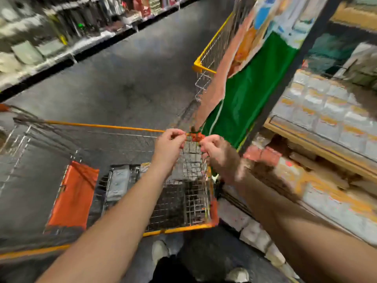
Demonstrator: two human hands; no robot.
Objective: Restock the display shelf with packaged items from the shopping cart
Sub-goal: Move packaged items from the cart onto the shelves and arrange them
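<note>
Both hands reach out over the shopping cart (183, 201), a wire basket with an orange rim standing in the aisle just beside the display shelf (318, 139). The left hand (170, 145) has its fingers curled in a pinch on a small orange-red thing (194, 136) at the cart's far corner, and the right hand (216, 152) has its fingers curled on it too from the other side; motion blur keeps me from telling whether it is a packaged item or a fitting of the cart, so each grip reads as closed on it and no more. Inside the basket a few grey packaged items (118, 180) lie against the near wall next to the folded orange child seat (73, 195); the rest of the basket floor shows bare wire. Those packs look flat, film-wrapped and probably light, somewhat soft and a little slippery, so they are best taken across the flat faces or by a firm edge rather than by a loose corner of wrap. The shelf carries rows of pale packs with orange labels, and a second cart (212, 50) stands further up the aisle.
</note>
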